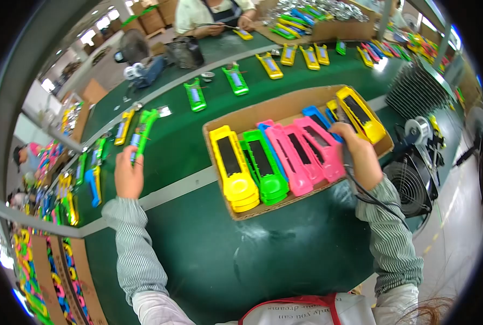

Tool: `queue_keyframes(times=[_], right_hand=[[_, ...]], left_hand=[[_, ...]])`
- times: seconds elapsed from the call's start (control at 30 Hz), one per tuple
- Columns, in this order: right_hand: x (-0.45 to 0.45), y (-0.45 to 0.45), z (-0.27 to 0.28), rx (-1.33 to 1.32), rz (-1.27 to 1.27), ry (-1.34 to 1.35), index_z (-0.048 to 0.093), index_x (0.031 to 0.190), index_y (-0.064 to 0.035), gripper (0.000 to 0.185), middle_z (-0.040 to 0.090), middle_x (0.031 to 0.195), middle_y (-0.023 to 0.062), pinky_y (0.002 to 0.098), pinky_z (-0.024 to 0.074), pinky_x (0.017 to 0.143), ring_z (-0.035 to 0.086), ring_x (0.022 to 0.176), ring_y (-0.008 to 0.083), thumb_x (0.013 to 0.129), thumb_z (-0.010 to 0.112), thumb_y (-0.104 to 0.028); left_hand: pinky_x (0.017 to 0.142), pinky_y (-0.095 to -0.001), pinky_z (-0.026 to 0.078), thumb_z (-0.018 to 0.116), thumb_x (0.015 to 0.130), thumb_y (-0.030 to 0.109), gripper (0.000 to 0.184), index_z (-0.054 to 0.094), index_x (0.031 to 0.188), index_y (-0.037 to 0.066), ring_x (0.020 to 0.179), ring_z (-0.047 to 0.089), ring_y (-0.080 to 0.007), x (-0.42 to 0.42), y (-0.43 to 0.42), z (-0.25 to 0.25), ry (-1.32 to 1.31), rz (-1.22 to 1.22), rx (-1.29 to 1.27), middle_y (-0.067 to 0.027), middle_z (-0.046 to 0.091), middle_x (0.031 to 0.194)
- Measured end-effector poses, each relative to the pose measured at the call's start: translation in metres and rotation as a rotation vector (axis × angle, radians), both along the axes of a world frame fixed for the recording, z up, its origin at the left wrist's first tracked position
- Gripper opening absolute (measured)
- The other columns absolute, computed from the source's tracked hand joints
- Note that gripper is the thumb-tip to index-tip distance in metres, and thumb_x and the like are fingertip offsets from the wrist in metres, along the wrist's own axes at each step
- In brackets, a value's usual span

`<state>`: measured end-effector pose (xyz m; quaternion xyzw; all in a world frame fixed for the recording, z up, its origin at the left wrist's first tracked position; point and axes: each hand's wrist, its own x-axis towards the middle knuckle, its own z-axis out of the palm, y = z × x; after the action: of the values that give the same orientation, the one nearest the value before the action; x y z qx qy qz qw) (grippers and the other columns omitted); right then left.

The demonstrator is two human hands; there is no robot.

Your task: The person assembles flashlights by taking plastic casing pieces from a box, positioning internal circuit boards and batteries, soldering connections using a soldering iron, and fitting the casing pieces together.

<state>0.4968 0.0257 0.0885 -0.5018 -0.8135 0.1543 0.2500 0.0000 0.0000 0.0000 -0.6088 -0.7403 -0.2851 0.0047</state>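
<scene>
Pinching one green casing [144, 129]: left hand [129, 176]. Right hand [360, 160], over cardboard box [274, 111] of coloured casings [300, 181]: curled; cannot tell whether gripping.

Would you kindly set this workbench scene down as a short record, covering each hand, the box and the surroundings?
Left hand: holding a green casing
Right hand: at the box's right end; grip unclear
Near right wrist: black cable
Cardboard box: holds yellow casings, green casings, pink casings and some blue
Beyond box: row of casings, yellow and green
Across the bench: another person's hand, near a yellow casing
Right side: black fan
</scene>
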Motion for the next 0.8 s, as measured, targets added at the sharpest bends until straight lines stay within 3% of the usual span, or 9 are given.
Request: queue_keyframes(times=[0.07,0.1,0.17,0.23,0.33,0.43,0.53,0.6,0.8], right_hand=[[0.005,0.002,-0.005,0.070,-0.035,0.111,0.051,0.117,-0.0068,0.046,0.063,0.093,0.0180,0.0357,0.0492,0.076,0.067,0.090,0.0311,0.074,0.056,0.009],[-0.011,-0.011,-0.001,0.080,-0.076,0.223,0.053,0.114,-0.0062,0.041,0.061,0.088,0.0138,0.0313,0.0483,0.073,0.063,0.080,0.0250,0.076,0.055,0.009],[-0.028,-0.033,-0.005,0.228,-0.084,0.322,0.055,0.110,-0.0048,0.035,0.056,0.079,0.0074,0.0247,0.0457,0.067,0.056,0.067,0.0158,0.080,0.054,0.011],[-0.027,-0.055,0.002,0.468,-0.041,0.288,0.055,0.109,-0.0030,0.031,0.052,0.071,0.0042,0.0225,0.0430,0.061,0.051,0.059,0.0122,0.082,0.055,0.013],[-0.015,-0.101,0.003,0.349,-0.010,0.360,0.056,0.106,-0.0012,0.029,0.050,0.067,0.0034,0.0259,0.0461,0.063,0.050,0.059,0.0115,0.082,0.054,0.014],[0.007,-0.140,-0.010,0.161,0.098,0.360,0.058,0.100,-0.0018,0.033,0.058,0.072,0.0065,0.0317,0.0489,0.061,0.056,0.060,0.0164,0.071,0.059,0.012],[0.013,-0.157,-0.015,0.068,0.277,0.233,0.058,0.105,-0.0035,0.035,0.066,0.089,0.0142,0.0385,0.0504,0.066,0.062,0.074,0.0340,0.071,0.060,-0.002],[0.016,-0.162,-0.025,0.066,0.376,0.212,0.056,0.110,-0.0034,0.038,0.064,0.090,0.0156,0.0422,0.0500,0.071,0.062,0.080,0.0367,0.073,0.062,-0.005],[0.025,-0.174,-0.061,-0.017,0.421,0.234,0.055,0.111,-0.0052,0.038,0.062,0.087,0.0156,0.0406,0.0506,0.068,0.062,0.078,0.0349,0.074,0.063,-0.006]], left_hand=[[0.083,-0.0427,0.047,0.062,0.090,0.016,0.029,0.053,0.116,0.007,0.099,0.058,-0.0381,0.026,-0.036,0.022,0.027,-0.197,0.169,-0.0193,0.055,0.112],[0.082,-0.0421,0.048,0.061,0.090,0.017,0.028,0.054,0.115,0.007,0.098,0.058,-0.0379,0.006,-0.062,0.096,0.171,-0.302,0.230,-0.0190,0.056,0.112],[0.083,-0.0417,0.050,0.062,0.090,0.019,0.030,0.055,0.116,0.006,0.102,0.058,-0.0374,0.039,-0.103,0.107,0.145,-0.487,0.229,-0.0203,0.056,0.113],[0.086,-0.0412,0.051,0.064,0.089,0.021,0.035,0.055,0.119,0.007,0.107,0.058,-0.0370,0.077,-0.142,0.112,0.232,-0.561,0.011,-0.0226,0.056,0.116],[0.090,-0.0408,0.051,0.065,0.088,0.024,0.038,0.054,0.121,0.009,0.112,0.057,-0.0367,0.135,-0.175,0.093,-0.196,-0.635,-0.309,-0.0237,0.055,0.118],[0.094,-0.0445,0.049,0.066,0.083,0.019,0.035,0.057,0.116,0.014,0.114,0.055,-0.0398,0.157,-0.194,0.039,0.016,-0.928,-0.333,-0.0232,0.054,0.122],[0.097,-0.0516,0.045,0.065,0.082,0.015,0.032,0.059,0.114,0.015,0.120,0.052,-0.0405,0.179,-0.200,0.018,0.242,-1.140,-0.305,-0.0227,0.052,0.126],[0.098,-0.0606,0.040,0.066,0.079,0.012,0.037,0.060,0.114,0.019,0.128,0.045,-0.0395,0.191,-0.203,0.020,0.329,-1.172,-0.309,-0.0204,0.049,0.131],[0.093,-0.0534,0.043,0.068,0.072,0.012,0.046,0.061,0.118,0.016,0.125,0.046,-0.0359,0.227,-0.199,0.062,0.177,-1.254,-0.411,-0.0150,0.052,0.124]])
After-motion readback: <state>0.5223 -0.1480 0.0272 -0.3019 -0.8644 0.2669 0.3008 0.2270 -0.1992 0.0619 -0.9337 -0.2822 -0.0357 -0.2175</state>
